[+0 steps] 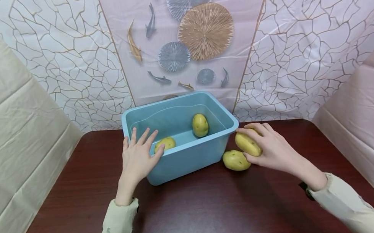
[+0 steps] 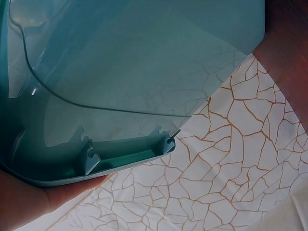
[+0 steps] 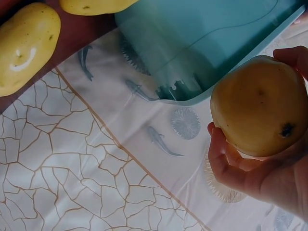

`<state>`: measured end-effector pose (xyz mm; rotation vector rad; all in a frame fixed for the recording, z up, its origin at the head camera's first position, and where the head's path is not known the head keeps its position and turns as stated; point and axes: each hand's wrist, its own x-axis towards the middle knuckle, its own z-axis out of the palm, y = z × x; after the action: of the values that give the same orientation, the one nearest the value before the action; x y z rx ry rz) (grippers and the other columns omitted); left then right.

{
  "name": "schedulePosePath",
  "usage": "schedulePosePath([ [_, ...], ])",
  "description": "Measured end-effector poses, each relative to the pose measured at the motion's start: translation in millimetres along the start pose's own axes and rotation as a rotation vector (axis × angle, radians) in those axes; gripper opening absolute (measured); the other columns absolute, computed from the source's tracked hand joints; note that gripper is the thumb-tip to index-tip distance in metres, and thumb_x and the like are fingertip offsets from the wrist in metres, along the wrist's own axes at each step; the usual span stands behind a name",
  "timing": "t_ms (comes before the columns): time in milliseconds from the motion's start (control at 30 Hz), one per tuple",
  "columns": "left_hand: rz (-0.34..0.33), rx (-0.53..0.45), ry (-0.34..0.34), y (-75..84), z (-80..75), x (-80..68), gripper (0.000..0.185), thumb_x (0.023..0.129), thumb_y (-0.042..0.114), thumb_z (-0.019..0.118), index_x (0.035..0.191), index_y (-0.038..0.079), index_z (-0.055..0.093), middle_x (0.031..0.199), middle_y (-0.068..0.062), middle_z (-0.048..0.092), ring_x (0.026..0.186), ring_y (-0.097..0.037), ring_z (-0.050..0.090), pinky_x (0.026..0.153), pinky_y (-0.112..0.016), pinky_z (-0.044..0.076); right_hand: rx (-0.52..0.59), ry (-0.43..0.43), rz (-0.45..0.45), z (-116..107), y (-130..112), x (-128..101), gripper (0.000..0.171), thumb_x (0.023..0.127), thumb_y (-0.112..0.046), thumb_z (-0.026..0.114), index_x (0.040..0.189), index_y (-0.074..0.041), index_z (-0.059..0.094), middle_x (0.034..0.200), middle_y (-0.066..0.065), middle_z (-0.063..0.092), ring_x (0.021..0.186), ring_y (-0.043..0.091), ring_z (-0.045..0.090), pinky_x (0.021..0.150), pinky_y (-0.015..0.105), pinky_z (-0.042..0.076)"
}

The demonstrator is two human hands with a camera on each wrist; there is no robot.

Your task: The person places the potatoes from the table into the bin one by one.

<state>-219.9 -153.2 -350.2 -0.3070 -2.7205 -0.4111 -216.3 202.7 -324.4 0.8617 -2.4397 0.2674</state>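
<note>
A light blue plastic tub stands on the dark wooden table, with two yellow potatoes inside: one at the back right and one at the front left. My left hand lies with straight, spread fingers against the tub's front left rim; the left wrist view shows the tub wall close against the palm. My right hand grips a potato just off the tub's right front corner. Another potato lies on the table beside it.
The right wrist view shows two loose potatoes, one beside the other, on the table next to the tub. A patterned backdrop rises right behind the tub, and cloth panels close in both sides.
</note>
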Motion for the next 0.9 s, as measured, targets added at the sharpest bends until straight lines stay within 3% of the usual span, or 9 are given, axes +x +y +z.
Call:
schedulePosePath([
  [900, 0.0, 0.002, 0.008, 0.1, -0.9, -0.1, 0.055, 0.087, 0.053, 0.039, 0.135, 0.025, 0.04, 0.141, -0.006, 0.039, 0.137, -0.036, 0.014, 0.107, -0.057, 0.013, 0.033, -0.011, -0.02, -4.4, -11.8, 30.7, 0.057, 0.068, -0.033, 0.068, 0.121, -0.02, 0.054, 0.115, 0.005, 0.052, 0.098, 0.024, 0.047, 0.069, 0.038, 0.045],
])
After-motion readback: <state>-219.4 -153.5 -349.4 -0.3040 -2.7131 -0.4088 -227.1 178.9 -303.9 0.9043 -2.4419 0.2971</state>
